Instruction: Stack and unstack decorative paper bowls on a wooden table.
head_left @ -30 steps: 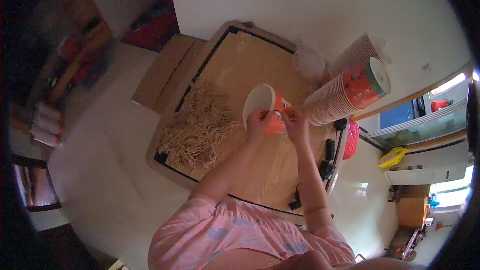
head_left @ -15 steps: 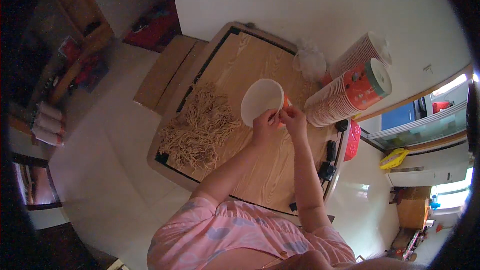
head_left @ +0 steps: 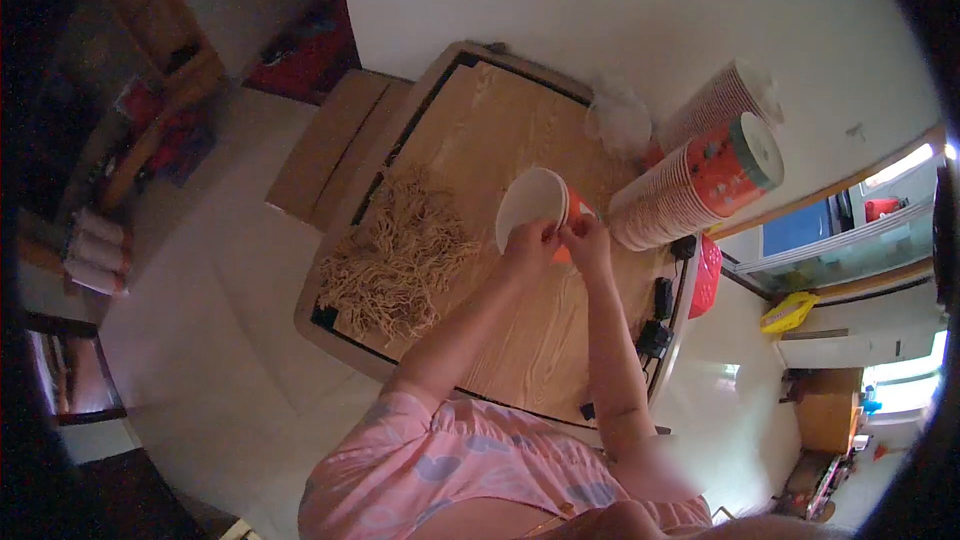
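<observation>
Since the earlier frame the paper cup [head_left: 535, 208] has turned so that its white open mouth faces the camera more squarely, hiding most of its orange side, and both hands have drawn close together at its lower rim. The person's pink patterned sleeve [head_left: 440, 460] fills the bottom of the view, with both forearms reaching up from it over the wooden surface [head_left: 530, 340]. The left hand [head_left: 527, 245] is closed, its fingertips pinched on the cup's lower rim. The right hand [head_left: 588, 240] is closed too, its fingers gripping the rim and the orange wall just beside the left hand. The cup is held above the middle of the surface, tilted toward the person. To the left of the hands a heap of dry tan noodles [head_left: 400, 260] lies on the surface. To the right, near the edge, sit black cables and plugs [head_left: 660, 315]. Farther off, a long stack of orange cups [head_left: 690, 190] lies on its side, with a crumpled clear plastic bag [head_left: 620, 120] near the wall.
</observation>
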{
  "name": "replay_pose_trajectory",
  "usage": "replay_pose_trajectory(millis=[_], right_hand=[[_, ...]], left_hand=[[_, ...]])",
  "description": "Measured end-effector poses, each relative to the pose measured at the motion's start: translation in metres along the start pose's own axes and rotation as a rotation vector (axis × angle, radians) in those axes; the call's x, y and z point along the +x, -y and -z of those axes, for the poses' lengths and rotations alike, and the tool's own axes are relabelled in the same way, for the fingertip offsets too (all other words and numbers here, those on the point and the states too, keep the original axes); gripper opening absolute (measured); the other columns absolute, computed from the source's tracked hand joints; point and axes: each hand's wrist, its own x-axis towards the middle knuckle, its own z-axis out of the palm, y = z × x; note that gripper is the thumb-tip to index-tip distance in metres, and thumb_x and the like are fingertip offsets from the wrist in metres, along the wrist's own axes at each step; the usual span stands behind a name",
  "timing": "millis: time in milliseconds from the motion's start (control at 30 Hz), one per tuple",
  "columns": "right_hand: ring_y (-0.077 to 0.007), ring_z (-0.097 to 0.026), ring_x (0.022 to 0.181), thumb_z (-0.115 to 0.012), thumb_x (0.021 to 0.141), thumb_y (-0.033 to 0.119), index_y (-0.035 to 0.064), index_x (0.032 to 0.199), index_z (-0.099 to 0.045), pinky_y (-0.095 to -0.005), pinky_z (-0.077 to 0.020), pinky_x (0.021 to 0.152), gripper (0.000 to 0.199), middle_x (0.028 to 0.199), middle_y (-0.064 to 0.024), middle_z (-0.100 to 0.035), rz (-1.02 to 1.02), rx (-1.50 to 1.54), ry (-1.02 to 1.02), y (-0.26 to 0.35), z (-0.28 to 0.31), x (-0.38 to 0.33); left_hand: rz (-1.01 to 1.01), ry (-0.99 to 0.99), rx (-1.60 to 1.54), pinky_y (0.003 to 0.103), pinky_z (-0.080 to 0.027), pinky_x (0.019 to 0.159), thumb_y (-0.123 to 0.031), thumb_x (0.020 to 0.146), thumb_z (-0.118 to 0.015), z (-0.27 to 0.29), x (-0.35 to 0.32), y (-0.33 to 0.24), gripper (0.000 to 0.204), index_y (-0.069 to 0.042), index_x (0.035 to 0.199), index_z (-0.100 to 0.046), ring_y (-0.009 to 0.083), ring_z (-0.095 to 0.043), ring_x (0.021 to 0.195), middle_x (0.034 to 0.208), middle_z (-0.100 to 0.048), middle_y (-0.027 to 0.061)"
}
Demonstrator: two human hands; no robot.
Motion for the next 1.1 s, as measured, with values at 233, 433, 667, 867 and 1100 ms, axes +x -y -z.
replay_pose_trajectory(millis=[233,433,667,867,1100], right_hand=[[-0.0094,-0.051,0.058,-0.059,0.071,0.009,0.0007,0.074,-0.055,-0.0241,-0.0418,0.052,0.01,0.063,-0.003,-0.055,0.04,0.072,-0.13,-0.028,0.005,0.001],[-0.0089,-0.046,0.054,-0.056,0.074,0.014,0.004,0.076,-0.052,-0.0221,-0.0378,0.049,0.01,0.062,0.0004,-0.049,-0.056,0.31,-0.139,-0.065,0.041,-0.013],[-0.0077,-0.043,0.056,-0.058,0.075,0.017,0.0033,0.084,-0.054,-0.0232,-0.035,0.049,0.017,0.07,0.0016,-0.05,-0.241,0.349,-0.143,-0.101,0.087,-0.031],[-0.0074,-0.044,0.058,-0.059,0.073,0.017,0.0063,0.085,-0.056,-0.0228,-0.0351,0.052,0.017,0.071,0.0033,-0.051,-0.414,0.349,0.166,-0.121,0.094,-0.051],[-0.0086,-0.051,0.066,-0.061,0.072,0.012,0.0076,0.088,-0.056,-0.0208,-0.0411,0.055,0.018,0.074,0.0021,-0.053,-0.555,0.378,0.44,-0.115,0.076,-0.074]], left_hand=[[-0.08,-0.119,-0.037,0.032,-0.047,0.06,-0.008,0.075,-0.058,0.019,0.007,-0.012,0.016,0.0,0.088,-0.058,0.0228,-0.061,0.068,0.073,-0.06,0.0149],[-0.256,-0.06,-0.064,0.03,-0.047,0.06,-0.005,0.076,-0.058,0.077,0.007,-0.039,0.014,-0.002,0.089,-0.057,0.0225,-0.061,0.067,0.075,-0.061,0.0126],[-0.435,-0.077,0.171,0.033,-0.046,0.064,-0.003,0.076,-0.056,0.1,-0.017,-0.03,0.008,-0.005,0.084,-0.056,0.0255,-0.058,0.073,0.079,-0.059,0.01],[-0.56,-0.135,0.288,0.036,-0.045,0.062,-0.001,0.072,-0.058,0.093,0.011,0.003,0.01,-0.005,0.081,-0.055,0.0269,-0.055,0.073,0.075,-0.057,0.0088],[-0.545,0.106,0.233,0.038,-0.044,0.068,-0.002,0.071,-0.061,0.1,0.03,-0.007,0.009,-0.007,0.078,-0.058,0.025,-0.055,0.075,0.075,-0.059,0.007]])
